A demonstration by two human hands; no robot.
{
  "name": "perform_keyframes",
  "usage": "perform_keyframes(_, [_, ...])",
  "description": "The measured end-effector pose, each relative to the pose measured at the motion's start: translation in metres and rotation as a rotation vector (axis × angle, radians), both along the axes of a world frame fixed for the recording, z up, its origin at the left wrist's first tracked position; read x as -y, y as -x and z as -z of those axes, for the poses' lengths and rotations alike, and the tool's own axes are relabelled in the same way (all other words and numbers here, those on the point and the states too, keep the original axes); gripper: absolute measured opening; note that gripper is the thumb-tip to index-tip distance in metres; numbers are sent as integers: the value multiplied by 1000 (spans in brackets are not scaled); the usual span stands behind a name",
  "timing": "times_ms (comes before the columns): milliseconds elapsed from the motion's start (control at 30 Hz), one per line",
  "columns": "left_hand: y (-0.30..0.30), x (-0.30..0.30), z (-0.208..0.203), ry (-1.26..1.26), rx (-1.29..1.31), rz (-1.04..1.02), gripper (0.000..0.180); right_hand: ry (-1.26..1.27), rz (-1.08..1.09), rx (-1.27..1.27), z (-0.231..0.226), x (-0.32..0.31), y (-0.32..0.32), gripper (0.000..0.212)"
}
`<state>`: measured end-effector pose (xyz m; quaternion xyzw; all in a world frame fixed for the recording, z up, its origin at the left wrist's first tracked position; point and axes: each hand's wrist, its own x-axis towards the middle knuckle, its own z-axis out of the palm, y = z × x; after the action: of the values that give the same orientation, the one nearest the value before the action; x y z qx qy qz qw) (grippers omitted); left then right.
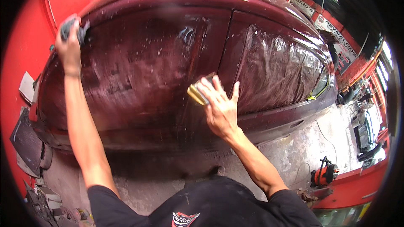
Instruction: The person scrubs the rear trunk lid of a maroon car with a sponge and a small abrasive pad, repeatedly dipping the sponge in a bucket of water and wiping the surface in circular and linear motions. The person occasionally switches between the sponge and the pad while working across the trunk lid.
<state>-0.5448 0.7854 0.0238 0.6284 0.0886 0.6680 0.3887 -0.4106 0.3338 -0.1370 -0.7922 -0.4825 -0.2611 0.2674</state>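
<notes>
A dark maroon car (168,122) fills the middle, its side wet with drops. Crumpled film covers its right window (277,71), and streaked film spreads over the larger left window (126,67). High at the left, near the roof edge, my left hand (70,48) is closed around a dark grey rag (66,28), slightly blurred. My right hand (222,111) is at the pillar between the windows. Its fingers press a yellow sanding block (196,94) with a dark grey face against the car; the thumb is spread away. The block's underside is hidden.
A red wall (25,38) stands close on the left, with dark panels (27,138) leaning there. An orange-and-black machine (324,173) sits on the concrete floor (269,164) at right, a thin cable (326,136) nearby. Red shelving (351,189) borders the lower right.
</notes>
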Motion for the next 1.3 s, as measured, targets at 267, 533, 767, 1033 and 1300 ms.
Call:
perform_keyframes(267, [83,313,218,734,-508,939,109,-168,-385,-1384,33,64,60,34])
perform_keyframes(533, [58,449,300,899,-644,884,62,-68,-373,-1224,146,107,73,45])
perform_keyframes(767, [-19,522,271,401,-608,815,45,-942,-544,-2343,138,190,31,64])
perform_keyframes(1033, [-66,607,221,474,-697,779,41,-1025,-515,-2360,125,292,-19,63])
perform_keyframes(1300, [-68,502,180,530,-395,244,25,-793,-186,-2534,229,377,-42,52])
